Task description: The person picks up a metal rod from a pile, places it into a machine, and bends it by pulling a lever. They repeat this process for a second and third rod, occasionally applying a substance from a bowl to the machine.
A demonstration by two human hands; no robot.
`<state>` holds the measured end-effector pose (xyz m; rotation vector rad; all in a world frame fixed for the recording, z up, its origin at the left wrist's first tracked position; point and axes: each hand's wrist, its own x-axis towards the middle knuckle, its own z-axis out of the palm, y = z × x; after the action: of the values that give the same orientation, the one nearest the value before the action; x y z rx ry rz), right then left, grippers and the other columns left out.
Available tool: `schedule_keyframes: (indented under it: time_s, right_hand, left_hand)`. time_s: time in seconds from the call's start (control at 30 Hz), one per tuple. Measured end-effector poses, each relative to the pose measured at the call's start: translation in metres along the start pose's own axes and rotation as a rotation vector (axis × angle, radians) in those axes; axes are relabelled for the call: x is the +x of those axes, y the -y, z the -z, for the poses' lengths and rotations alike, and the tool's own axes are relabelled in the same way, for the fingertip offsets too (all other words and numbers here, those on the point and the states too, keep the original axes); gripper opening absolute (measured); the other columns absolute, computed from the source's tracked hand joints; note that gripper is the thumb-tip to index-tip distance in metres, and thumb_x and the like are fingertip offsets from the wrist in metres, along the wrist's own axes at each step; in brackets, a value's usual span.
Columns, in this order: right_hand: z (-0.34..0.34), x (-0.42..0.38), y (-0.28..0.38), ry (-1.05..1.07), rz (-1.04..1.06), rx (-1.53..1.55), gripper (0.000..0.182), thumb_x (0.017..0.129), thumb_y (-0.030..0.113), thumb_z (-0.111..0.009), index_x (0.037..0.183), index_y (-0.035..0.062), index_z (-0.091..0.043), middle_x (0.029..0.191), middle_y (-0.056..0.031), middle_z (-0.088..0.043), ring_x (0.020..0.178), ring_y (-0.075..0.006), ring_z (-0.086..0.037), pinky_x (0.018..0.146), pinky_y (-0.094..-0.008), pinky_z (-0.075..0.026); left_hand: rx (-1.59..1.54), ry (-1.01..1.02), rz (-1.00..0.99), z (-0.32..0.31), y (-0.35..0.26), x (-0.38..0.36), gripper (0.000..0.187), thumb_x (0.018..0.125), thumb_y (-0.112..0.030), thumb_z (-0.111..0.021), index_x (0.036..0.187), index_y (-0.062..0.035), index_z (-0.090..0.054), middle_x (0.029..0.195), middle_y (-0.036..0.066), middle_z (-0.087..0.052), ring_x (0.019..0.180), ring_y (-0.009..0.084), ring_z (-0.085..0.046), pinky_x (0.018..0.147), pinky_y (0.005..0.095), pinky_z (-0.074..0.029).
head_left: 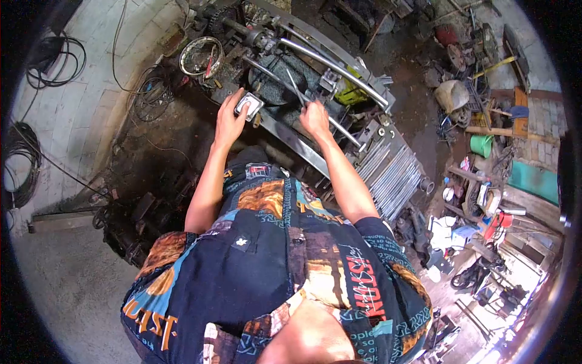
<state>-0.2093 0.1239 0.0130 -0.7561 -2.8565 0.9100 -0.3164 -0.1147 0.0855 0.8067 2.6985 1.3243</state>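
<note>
My left hand (229,124) is at a small white-and-silver box (250,105) on the near edge of the machine, its thumb on the box and its fingers along the side. My right hand (315,121) is closed around a thin metal rod (294,87), which points up and away over a dark, grit-covered tray (270,82). Between the hands and the far rail runs a long shiny bar (330,67). A second round bar (342,134) passes beside my right hand, its end pointing towards the lower right.
Several metal rods (388,179) lie side by side to the right. A round basin (202,57) stands at the machine's left end. Yellow material (351,90) sits behind the bars. Cables (148,97) trail at left; a green bucket (481,145) and clutter are at far right.
</note>
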Motion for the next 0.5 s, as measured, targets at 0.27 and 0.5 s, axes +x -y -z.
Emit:
schedule_keyframes:
  time_s: [0.27,0.5]
  right_hand:
    - [0.002,0.05,0.028,0.102,-0.248,-0.128,0.026,0.08,0.014,-0.06,0.096,-0.0034,-0.072,0.111,-0.0291,-0.065,0.102,-0.045,-0.065,0.089,-0.0505,-0.052]
    - [0.008,0.063,0.035,0.055,-0.293,-0.19,0.026,0.082,0.016,-0.061,0.097,-0.0025,-0.072,0.117,-0.0255,-0.063,0.11,-0.043,-0.059,0.094,-0.0489,-0.049]
  left_hand:
    - [-0.025,0.038,0.024,0.031,0.011,0.025,0.043,0.093,-0.025,-0.065,0.128,-0.0019,-0.06,0.124,0.022,-0.062,0.116,0.0388,-0.059,0.1,0.0412,-0.045]
    - [-0.059,0.111,0.022,0.04,0.039,0.054,0.044,0.094,-0.027,-0.064,0.129,-0.0015,-0.06,0.123,0.022,-0.062,0.116,0.0389,-0.058,0.099,0.0415,-0.046]
